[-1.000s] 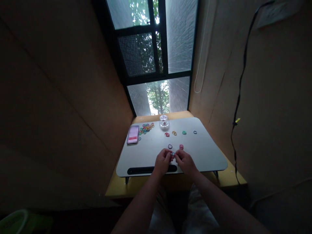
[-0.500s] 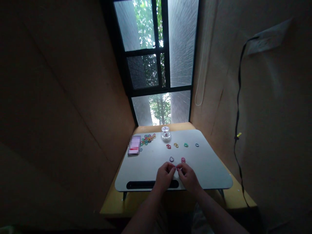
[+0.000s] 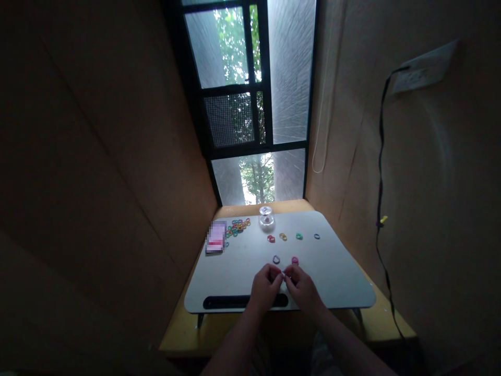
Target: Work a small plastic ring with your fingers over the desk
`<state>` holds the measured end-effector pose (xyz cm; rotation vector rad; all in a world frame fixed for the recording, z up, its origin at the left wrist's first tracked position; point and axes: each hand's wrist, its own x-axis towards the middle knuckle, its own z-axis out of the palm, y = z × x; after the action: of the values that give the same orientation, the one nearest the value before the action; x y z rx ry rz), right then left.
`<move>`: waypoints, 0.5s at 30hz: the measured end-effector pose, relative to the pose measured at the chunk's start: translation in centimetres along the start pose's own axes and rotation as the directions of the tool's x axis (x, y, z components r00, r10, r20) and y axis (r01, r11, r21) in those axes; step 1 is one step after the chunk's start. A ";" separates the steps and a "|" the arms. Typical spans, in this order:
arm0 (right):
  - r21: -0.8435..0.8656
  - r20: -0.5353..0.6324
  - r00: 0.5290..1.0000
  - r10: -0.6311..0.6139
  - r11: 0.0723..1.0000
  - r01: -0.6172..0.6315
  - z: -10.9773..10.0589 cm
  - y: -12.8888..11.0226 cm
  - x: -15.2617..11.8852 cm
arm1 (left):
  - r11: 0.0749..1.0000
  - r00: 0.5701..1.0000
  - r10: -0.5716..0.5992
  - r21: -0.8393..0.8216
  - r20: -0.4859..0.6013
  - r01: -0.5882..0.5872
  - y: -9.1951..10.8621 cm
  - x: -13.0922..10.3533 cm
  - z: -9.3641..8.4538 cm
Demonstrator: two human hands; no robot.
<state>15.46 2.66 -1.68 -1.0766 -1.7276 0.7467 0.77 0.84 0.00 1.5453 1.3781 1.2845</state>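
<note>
Small coloured rings (image 3: 271, 238) lie on a white folding table (image 3: 332, 277): a loose pile (image 3: 237, 228) at the far left, 4 spots in a far row, red, yellow, green and dark blue from left to right, and 2 nearer spots, a purple ring (image 3: 276, 259) and pink rings (image 3: 295, 260), just beyond the fingertips. Left hand (image 3: 265, 286) and right hand (image 3: 302, 287) meet over the near part of the table, both pinching a small pale piece (image 3: 283, 274) between thumb and fingers. White surface stretches from the right hand to the rounded right side, and from the left hand to the left side; both arms cross the near edge. A clear jar (image 3: 267, 219) stands near the far edge; a phone-like slab (image 3: 216, 236) lies beside the pile.

The left arm covers part of a black slot (image 3: 227, 302). Fingers hide most of the pale piece, so its shape cannot be told. The slab is blurred into blocks, the piled rings overlap too much to count, and the bottom of the view cuts off both arms.
</note>
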 end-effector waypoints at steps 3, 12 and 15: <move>-0.008 -0.011 1.000 0.002 1.000 -0.002 0.0 0.0 0.0 | 1.000 1.000 0.013 0.012 0.010 -0.013 0.0 0.0 0.0; -0.031 -0.012 1.000 0.023 0.999 -0.023 -0.1 -0.3 0.0 | 0.998 0.999 0.041 0.040 0.026 -0.042 -0.6 -0.1 0.0; -0.038 -0.008 0.999 0.036 0.999 -0.036 -0.1 -0.1 0.0 | 0.999 0.999 0.039 0.036 0.031 -0.040 -0.7 0.0 0.0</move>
<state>15.48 2.61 -1.55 -1.1379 -1.7261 0.7337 0.54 0.94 -0.66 1.6175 1.3647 1.2606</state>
